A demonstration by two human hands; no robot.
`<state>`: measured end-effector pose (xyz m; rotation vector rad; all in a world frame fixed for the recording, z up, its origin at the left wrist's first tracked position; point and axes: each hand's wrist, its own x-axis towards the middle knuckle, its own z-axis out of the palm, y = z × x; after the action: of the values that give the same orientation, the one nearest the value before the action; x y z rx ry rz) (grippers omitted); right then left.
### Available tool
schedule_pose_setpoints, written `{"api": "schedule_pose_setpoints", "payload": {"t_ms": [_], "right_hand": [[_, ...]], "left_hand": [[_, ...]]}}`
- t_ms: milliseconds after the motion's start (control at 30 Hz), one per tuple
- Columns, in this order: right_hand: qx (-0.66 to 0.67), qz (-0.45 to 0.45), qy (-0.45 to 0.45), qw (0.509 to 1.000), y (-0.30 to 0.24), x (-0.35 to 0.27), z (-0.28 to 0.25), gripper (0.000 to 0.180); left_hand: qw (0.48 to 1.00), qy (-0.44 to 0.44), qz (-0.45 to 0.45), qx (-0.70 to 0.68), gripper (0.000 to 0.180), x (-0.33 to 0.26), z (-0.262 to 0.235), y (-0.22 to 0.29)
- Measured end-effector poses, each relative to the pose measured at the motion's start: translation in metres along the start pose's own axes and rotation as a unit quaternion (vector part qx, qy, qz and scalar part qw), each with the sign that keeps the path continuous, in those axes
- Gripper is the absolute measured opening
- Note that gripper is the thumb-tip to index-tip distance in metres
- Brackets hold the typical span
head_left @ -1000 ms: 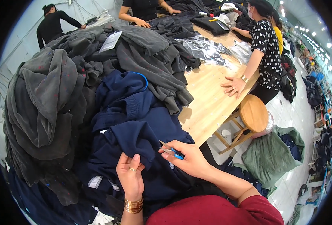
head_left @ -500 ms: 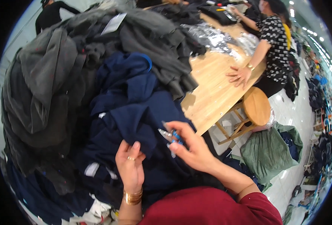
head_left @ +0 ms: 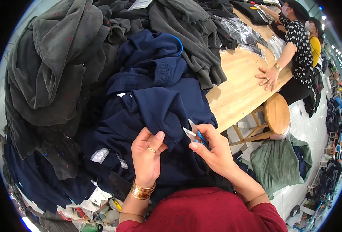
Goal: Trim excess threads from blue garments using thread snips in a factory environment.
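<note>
A navy blue garment (head_left: 155,100) lies heaped on the wooden table (head_left: 244,81) in front of me. My left hand (head_left: 147,156), with gold bangles at the wrist, pinches a fold of this navy fabric between thumb and fingers. My right hand (head_left: 212,149) holds small thread snips with a blue handle (head_left: 194,135), their metal tips pointing at the same fold, close to my left fingers. A white label (head_left: 100,155) shows on the garment to the left of my left hand.
A big pile of dark grey garments (head_left: 62,62) covers the table's left and far side. A person in a black dotted top (head_left: 300,42) leans a hand on the table at the right. A round wooden stool (head_left: 276,114) and a green bag (head_left: 277,162) stand on the floor.
The view has tipped down and closer to the garment. My left hand has gathered the navy fold higher, and my right hand has brought the snips nearer to it.
</note>
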<state>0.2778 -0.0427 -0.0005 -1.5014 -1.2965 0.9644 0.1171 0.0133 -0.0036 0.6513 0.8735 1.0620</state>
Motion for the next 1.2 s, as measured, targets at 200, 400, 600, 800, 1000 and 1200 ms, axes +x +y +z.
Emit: {"api": "schedule_pose_setpoints", "payload": {"t_ms": [200, 400, 600, 800, 1000, 1200], "right_hand": [[-0.004, -0.025, 0.000, 1.000, -0.004, -0.002, 0.000, 0.030], [-0.010, 0.010, -0.022, 1.000, -0.009, -0.003, -0.005, 0.029], [-0.020, -0.051, -0.028, 0.998, -0.004, -0.003, -0.003, 0.034], [-0.031, -0.052, -0.023, 0.998, -0.006, -0.004, -0.005, 0.034], [-0.023, -0.033, -0.040, 0.998, -0.012, -0.005, -0.006, 0.033], [-0.028, -0.030, -0.046, 0.998, -0.012, -0.006, -0.005, 0.033]], "left_hand": [[0.999, -0.025, 0.030, 0.018, 0.013, -0.001, -0.006, -0.003], [1.000, -0.008, 0.025, 0.012, 0.011, -0.001, 0.000, -0.001], [1.000, -0.003, 0.027, 0.005, 0.008, -0.002, 0.001, 0.001], [1.000, -0.004, 0.027, -0.003, 0.007, -0.002, 0.000, 0.001], [0.999, -0.004, 0.034, -0.004, 0.008, -0.003, 0.000, 0.003], [0.999, -0.005, 0.040, -0.006, 0.008, -0.004, 0.000, 0.004]]}}
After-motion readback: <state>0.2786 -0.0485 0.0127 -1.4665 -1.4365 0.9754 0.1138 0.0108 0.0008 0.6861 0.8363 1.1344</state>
